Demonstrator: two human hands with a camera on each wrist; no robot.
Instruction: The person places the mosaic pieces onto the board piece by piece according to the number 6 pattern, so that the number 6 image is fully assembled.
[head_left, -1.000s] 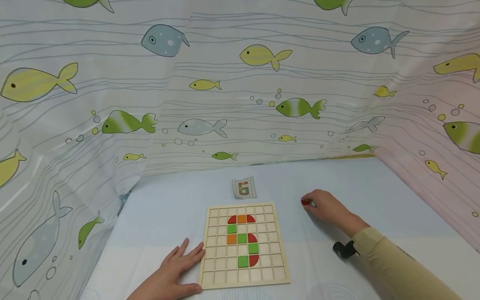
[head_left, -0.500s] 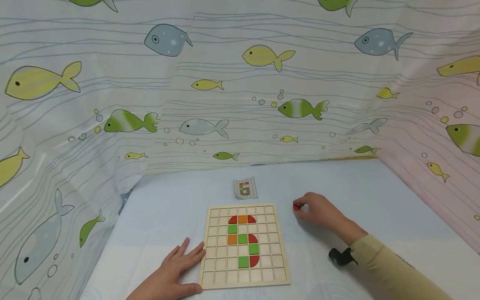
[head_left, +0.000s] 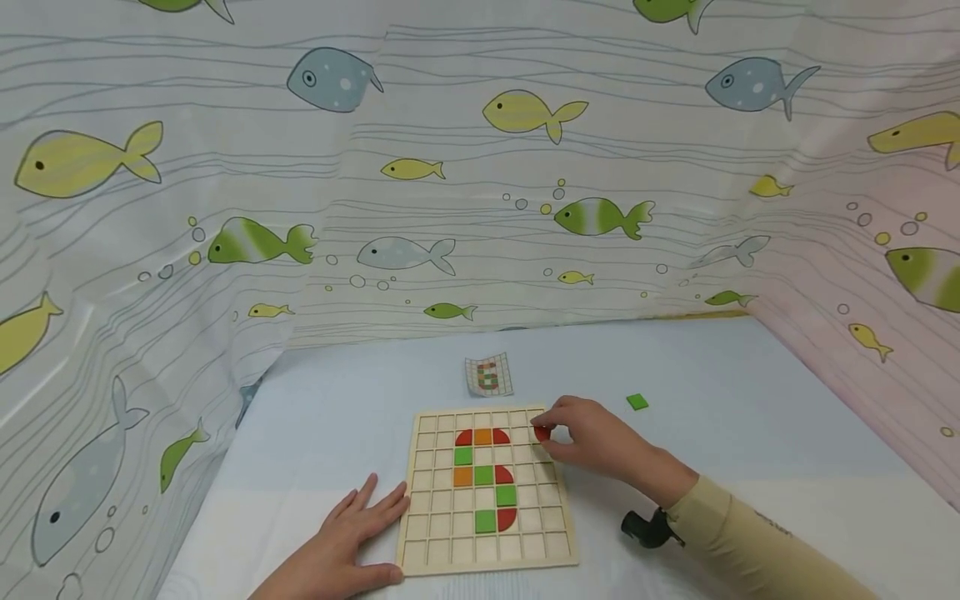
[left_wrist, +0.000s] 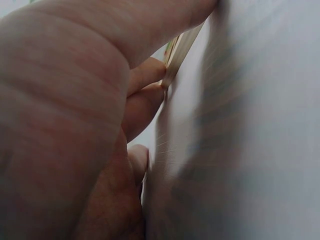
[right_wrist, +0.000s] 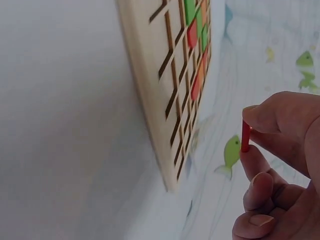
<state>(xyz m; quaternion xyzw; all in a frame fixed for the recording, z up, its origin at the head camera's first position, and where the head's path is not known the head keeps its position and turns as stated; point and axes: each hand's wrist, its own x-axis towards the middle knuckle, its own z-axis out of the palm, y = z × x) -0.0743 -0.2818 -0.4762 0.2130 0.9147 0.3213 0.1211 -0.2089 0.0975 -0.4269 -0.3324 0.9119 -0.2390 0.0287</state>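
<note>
A wooden grid board [head_left: 450,551] lies on the table, with red, orange and green tiles set in several of its cells. My left hand [head_left: 341,537] rests flat at the board's left edge, fingers spread and fingertips touching the frame. Between thumb and finger, my right hand [head_left: 596,437] pinches a red quarter-round tile [head_left: 542,433] above the board's upper right corner. In the right wrist view the red tile [right_wrist: 245,135] appears edge-on, apart from the board. A loose green square tile [head_left: 637,402] lies on the table behind the right hand.
A small paper card [head_left: 488,375] printed with a coloured grid pattern lies behind the board. The black wrist camera [head_left: 648,528] hangs under the right sleeve. Fish-patterned cloth [head_left: 517,275] walls the table at the back and sides.
My right hand has moved left and nearer with the red tile, to the board's upper right corner. The green square now lies on the table where that hand was. The left hand stays still.
</note>
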